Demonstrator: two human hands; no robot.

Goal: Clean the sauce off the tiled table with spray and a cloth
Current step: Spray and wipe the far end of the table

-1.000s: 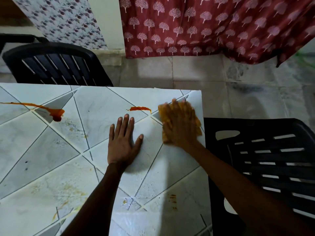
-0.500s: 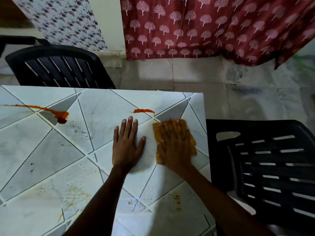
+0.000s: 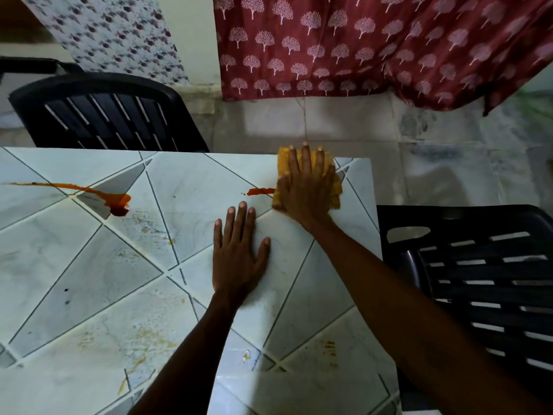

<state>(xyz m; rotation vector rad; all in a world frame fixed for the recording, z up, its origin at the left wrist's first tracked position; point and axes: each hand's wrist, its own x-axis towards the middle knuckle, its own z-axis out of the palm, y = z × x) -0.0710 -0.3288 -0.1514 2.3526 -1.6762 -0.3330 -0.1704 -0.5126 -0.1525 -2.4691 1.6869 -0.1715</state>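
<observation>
A yellow cloth (image 3: pixel 337 188) is pressed flat on the tiled table (image 3: pixel 89 265) at its far right corner, in the upper middle of the frame, by the right hand (image 3: pixel 305 187). Its fingers are held straight and slightly apart on the cloth, with the tips at the table's far edge. A short sauce streak (image 3: pixel 260 191) is seen just left of the cloth, reaching its edge. Below that streak the left hand (image 3: pixel 239 253) is laid palm down on the tiles, fingers straight and close together, thumb spread. A longer sauce trail (image 3: pixel 98 193), ending in a blob, is seen at left centre. Faint yellowish smears (image 3: pixel 143 339) are seen on the lower tiles. A chair (image 3: pixel 104 112) is seen at upper left, a second chair (image 3: pixel 478 280) at right, and a red curtain (image 3: pixel 359 40) along the top.
</observation>
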